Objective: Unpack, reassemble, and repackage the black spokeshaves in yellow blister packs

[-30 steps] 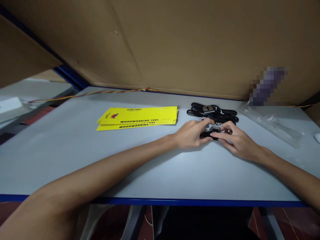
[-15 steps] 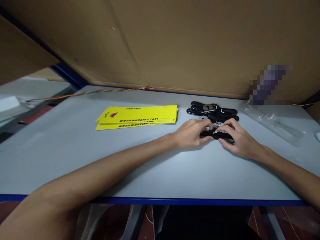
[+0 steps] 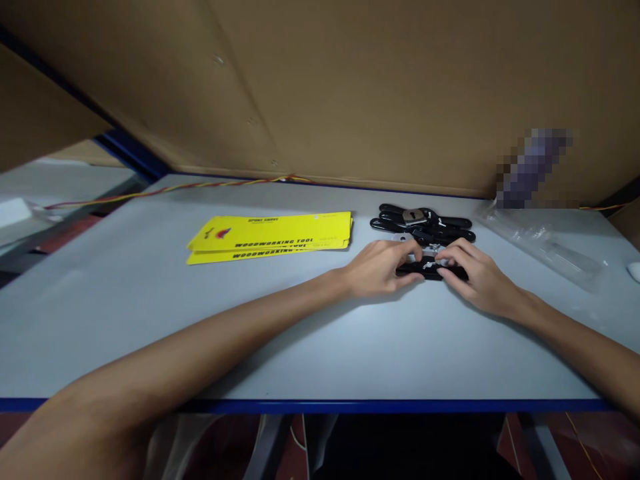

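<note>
A black tool with metal parts (image 3: 431,272) lies on the table between my hands. My left hand (image 3: 385,267) grips its left end between thumb and fingers. My right hand (image 3: 475,272) is closed round its right end, thumb at the near side and fingers at the far side. Small silvery parts show at the tool's middle; their details are too small to tell. Just behind, more black tools (image 3: 447,235) lie in a pile, one with a grey metal plate (image 3: 414,216) on top.
Yellow printed cards (image 3: 275,233) lie stacked on the grey table (image 3: 310,347), left of the hands. Clear plastic bags (image 3: 550,250) are at the right. A twisted red and yellow wire (image 3: 200,187) runs along the back, below a cardboard wall (image 3: 350,87).
The view has shifted slightly. My right thumb has moved a little in against the black tool's near side. My left hand keeps nearly the same grip.
</note>
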Demonstrator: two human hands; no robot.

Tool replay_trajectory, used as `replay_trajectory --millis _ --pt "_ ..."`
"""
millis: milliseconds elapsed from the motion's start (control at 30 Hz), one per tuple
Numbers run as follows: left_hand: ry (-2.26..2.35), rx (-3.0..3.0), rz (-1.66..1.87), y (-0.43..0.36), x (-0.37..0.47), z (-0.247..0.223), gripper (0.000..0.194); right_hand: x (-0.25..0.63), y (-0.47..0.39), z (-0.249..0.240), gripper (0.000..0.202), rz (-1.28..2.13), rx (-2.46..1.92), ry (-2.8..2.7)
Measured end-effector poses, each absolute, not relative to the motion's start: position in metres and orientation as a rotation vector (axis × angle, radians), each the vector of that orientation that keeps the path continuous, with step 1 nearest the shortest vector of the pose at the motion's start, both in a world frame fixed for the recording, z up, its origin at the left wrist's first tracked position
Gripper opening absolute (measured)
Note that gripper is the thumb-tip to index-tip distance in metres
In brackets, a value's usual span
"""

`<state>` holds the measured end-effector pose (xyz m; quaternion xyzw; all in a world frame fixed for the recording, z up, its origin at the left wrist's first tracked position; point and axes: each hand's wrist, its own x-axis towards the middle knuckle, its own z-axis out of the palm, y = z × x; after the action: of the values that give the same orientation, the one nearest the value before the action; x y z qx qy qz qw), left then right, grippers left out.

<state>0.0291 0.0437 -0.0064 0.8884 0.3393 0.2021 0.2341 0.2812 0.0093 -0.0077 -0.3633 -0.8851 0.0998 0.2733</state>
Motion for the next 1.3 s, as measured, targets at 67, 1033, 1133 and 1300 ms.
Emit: replay_trajectory --millis 67,1033,1133,1300 --pt "0.931 2.434 0.551 0.0436 0.029 -0.0058 0.03 0.2813 0.0103 -0.0082 0.011 0.276 -0.982 -2.371" --pt "0.919 2.453 0.547 0.0433 0.0288 -0.0052 0.033 0.2794 0.0106 -0.006 0.005 0.269 -1.019 -2.339" --pt "0.927 2.449 0.546 0.0428 0.0292 -0.0046 0.033 0.2794 0.0108 -0.0056 0.006 0.25 -1.003 -2.355" --pt "0.928 2.453 0.538 0.0428 0.0292 -0.0034 0.034 0.2791 0.0101 -0.0049 0.006 0.246 -0.999 -2.369"
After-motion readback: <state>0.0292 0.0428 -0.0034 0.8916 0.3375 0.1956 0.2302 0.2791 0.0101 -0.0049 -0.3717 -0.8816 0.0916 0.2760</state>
